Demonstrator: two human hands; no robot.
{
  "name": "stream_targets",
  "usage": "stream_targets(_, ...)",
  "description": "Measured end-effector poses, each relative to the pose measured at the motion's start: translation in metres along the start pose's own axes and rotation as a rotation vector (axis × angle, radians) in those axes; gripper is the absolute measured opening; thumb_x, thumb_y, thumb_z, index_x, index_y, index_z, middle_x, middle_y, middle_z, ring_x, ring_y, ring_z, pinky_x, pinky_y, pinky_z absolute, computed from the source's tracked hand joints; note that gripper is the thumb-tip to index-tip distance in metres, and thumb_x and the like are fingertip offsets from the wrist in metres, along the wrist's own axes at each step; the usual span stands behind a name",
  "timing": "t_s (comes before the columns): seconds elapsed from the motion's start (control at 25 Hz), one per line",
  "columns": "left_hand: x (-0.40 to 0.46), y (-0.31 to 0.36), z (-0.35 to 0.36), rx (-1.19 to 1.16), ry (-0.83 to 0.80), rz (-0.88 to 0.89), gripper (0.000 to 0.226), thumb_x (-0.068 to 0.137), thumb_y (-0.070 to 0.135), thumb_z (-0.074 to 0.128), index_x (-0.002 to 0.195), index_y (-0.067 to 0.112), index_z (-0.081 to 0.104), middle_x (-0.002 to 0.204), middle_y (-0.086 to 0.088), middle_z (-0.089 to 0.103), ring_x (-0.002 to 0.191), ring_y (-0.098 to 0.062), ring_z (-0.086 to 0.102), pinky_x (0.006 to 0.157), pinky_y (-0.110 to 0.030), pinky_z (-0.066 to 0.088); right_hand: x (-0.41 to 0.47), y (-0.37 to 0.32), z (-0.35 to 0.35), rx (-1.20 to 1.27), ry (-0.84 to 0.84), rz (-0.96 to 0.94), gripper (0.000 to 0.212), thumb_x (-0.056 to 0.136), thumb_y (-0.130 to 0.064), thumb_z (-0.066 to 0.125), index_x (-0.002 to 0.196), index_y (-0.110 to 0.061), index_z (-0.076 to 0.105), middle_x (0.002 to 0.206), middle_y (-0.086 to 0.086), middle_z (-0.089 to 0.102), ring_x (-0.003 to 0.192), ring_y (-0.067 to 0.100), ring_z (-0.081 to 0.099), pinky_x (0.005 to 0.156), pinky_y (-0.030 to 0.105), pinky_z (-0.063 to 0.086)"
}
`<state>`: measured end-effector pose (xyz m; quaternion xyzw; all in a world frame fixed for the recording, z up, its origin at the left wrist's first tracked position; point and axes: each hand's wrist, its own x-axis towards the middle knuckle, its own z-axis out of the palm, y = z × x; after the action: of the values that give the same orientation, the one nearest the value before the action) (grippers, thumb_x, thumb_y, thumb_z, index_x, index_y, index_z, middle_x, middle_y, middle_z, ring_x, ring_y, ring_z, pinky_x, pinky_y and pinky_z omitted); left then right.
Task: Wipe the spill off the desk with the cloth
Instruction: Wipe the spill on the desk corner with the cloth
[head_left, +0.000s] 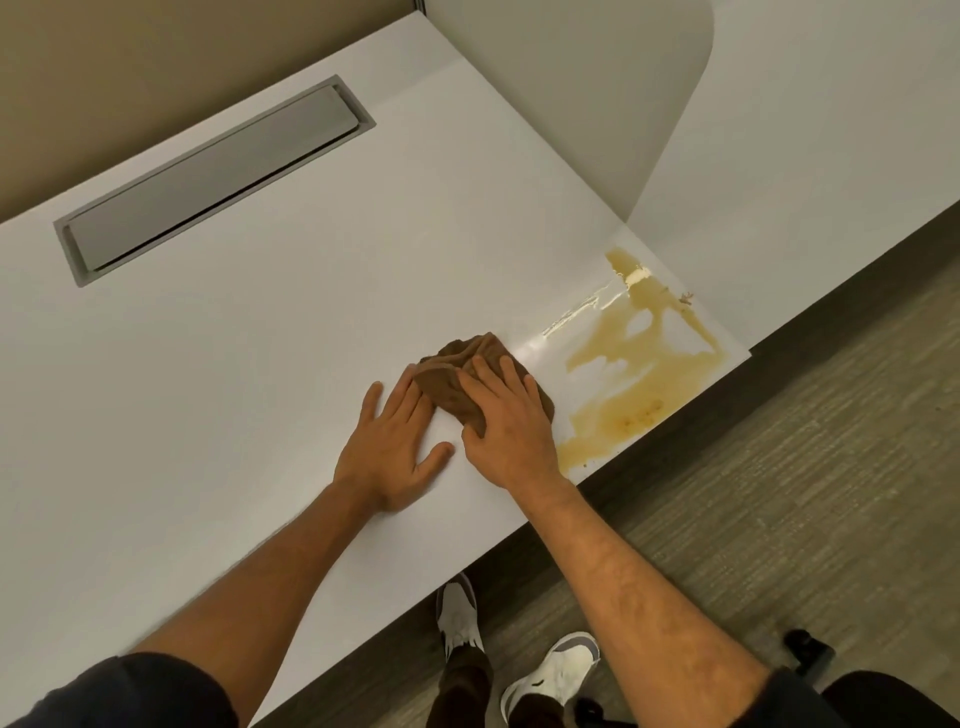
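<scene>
A brown cloth (457, 371), bunched up, lies on the white desk (260, 338). My right hand (506, 423) presses flat on top of it, fingers spread over the fabric. My left hand (395, 449) rests flat on the desk just left of the cloth, its fingertips touching the cloth's left edge, holding nothing. A yellow-brown spill (639, 364) spreads over the desk's right corner, from the partition's foot down to the front edge. The cloth sits just left of the spill, near its wet edge.
A grey cable hatch (213, 176) is set into the desk at the back left. A white rounded partition (597, 104) stands behind the spill, with another white desk (831, 156) beyond it. The desk's front edge runs diagonally; wood-look floor, my shoes and a dark chair part lie below.
</scene>
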<state>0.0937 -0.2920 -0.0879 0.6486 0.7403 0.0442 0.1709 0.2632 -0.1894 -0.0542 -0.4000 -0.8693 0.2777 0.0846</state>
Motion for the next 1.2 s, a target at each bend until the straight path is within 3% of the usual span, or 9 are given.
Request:
stream_targets(0.16,-0.001,0.0,0.001,0.016,0.009,0.001,0.082,0.103,0.069,0.016,0.168,0.026,-0.008,0.176,0.007,-0.014,0.162,-0.011,-0.013,0.13,-0.049,-0.003,-0.051,0.01,0.002,-0.048,0.076,0.028,0.067,0.083,-0.02,0.068,0.147,-0.022,0.047,0.155,0.007,0.048,0.148,0.036,0.034,0.122,0.055,0.027)
stream_targets(0.32,-0.003,0.002,-0.001,0.024,0.01,-0.006,0.084,0.101,0.07,0.013,0.167,0.025,-0.013,0.176,0.006,-0.016,0.162,-0.012,-0.013,0.131,-0.049,-0.003,-0.089,0.009,0.014,-0.188,0.134,0.164,0.069,0.088,-0.037,0.061,0.151,-0.023,0.036,0.158,0.009,0.043,0.149,0.035,0.032,0.12,0.057,0.029)
stream_targets(0.72,-0.002,0.002,-0.001,0.032,-0.006,-0.015,0.084,0.1,0.07,0.013,0.167,0.025,-0.012,0.176,0.006,-0.014,0.162,-0.012,-0.012,0.131,-0.05,-0.002,-0.05,0.002,0.02,-0.174,0.233,0.476,0.079,0.082,-0.055,0.064,0.15,-0.025,0.038,0.161,0.01,0.037,0.151,0.041,0.024,0.119,0.061,0.025)
stream_targets(0.88,-0.001,0.0,0.001,0.024,-0.005,-0.015,0.085,0.101,0.07,0.015,0.167,0.025,-0.011,0.176,0.007,-0.015,0.162,-0.011,-0.013,0.131,-0.048,-0.005,-0.014,0.01,0.013,-0.159,0.237,0.43,0.082,0.085,-0.059,0.063,0.153,-0.022,0.036,0.162,0.012,0.036,0.152,0.04,0.023,0.12,0.06,0.023)
stream_targets(1.2,0.0,-0.001,0.0,0.03,-0.021,-0.017,0.086,0.1,0.073,0.013,0.167,0.027,-0.014,0.175,0.009,-0.02,0.162,-0.011,-0.015,0.13,-0.046,-0.01,0.068,0.014,-0.003,-0.095,0.158,0.24,0.067,0.09,-0.043,0.061,0.151,-0.024,0.042,0.161,0.007,0.038,0.152,0.037,0.023,0.122,0.056,0.018)
